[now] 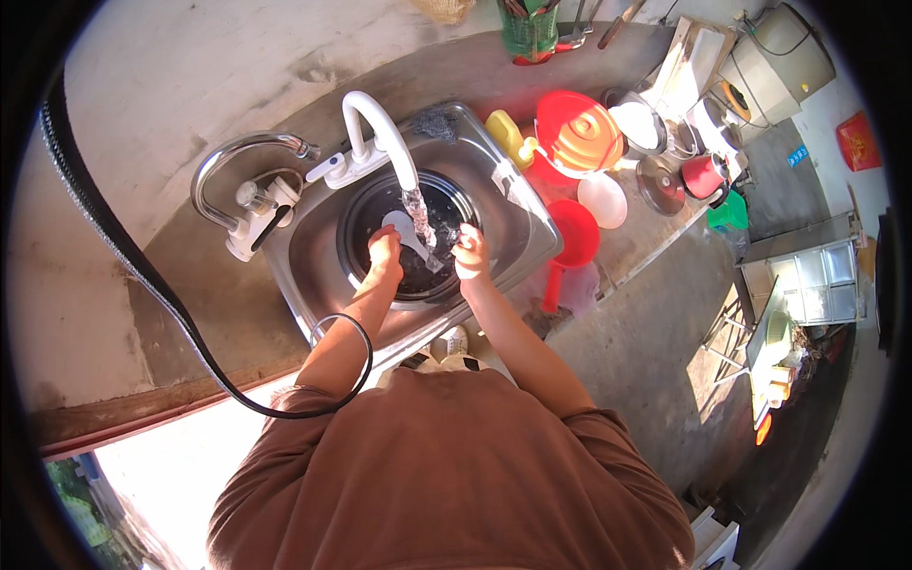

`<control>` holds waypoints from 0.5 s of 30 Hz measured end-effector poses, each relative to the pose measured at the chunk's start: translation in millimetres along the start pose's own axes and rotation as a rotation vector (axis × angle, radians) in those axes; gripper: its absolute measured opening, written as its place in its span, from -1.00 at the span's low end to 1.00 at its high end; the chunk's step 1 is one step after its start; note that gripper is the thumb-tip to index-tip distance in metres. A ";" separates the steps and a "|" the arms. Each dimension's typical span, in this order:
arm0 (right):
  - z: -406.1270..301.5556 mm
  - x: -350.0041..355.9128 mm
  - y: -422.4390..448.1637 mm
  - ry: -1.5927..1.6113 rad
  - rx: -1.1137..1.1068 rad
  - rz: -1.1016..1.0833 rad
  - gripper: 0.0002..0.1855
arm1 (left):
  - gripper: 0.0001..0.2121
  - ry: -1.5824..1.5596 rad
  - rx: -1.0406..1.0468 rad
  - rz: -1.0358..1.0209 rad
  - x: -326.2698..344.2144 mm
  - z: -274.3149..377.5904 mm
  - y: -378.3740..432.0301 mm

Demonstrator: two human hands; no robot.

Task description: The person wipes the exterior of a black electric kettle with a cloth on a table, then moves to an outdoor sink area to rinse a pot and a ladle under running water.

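Observation:
A dark round pot (434,288) sits inside a stainless steel sink (509,246). From the white curved faucet (385,135), a stream of water (419,214) falls into it. My left hand (385,251) grips the broad end of a pale paddle-like utensil (403,226), whose narrow handle slants toward the lower right, beside the stream. At the pot's right side is my right hand (470,253), fingers curled near the inner rim; whether something small is between them cannot be made out. Water partly hides the pot's bottom.
A chrome faucet (246,146) stands left of the sink, and a dark scouring pad (434,125) lies on its back rim. Along the right counter are a yellow bottle (504,135), an orange-red lidded bucket (578,132), a red dipper (573,231) and a white bowl (603,201). A black cable (164,299) loops across my left arm.

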State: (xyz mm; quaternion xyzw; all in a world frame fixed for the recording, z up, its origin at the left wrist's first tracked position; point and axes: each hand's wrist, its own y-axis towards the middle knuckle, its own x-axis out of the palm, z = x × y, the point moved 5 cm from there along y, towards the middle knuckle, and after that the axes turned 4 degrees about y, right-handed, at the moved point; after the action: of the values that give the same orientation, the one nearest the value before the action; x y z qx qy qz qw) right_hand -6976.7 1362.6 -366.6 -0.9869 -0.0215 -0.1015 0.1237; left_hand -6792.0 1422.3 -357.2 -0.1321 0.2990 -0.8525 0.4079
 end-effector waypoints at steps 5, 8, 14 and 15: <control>-34.1 -31.4 14.5 -0.778 -0.297 0.008 -0.22 | -0.73 0.476 0.786 0.071 -23.2 97.1 -38.5; -15.8 -18.3 7.9 -0.797 0.199 -0.223 -0.08 | -0.60 0.788 1.099 0.233 -41.6 130.5 -52.7; -48.6 5.5 -0.3 -0.353 0.460 -0.397 -0.31 | -0.37 1.285 1.228 0.373 -67.8 158.4 -26.3; -77.0 21.3 -13.6 -0.183 0.581 -0.402 -0.43 | -0.37 1.325 1.187 0.371 -81.0 156.8 -16.7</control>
State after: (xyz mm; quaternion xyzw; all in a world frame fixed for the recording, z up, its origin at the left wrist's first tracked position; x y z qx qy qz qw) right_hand -6971.8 1357.0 -285.9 -0.8916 -0.2542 -0.0246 0.3740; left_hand -6677.5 1430.1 -222.1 0.6673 0.0004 -0.6885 0.2840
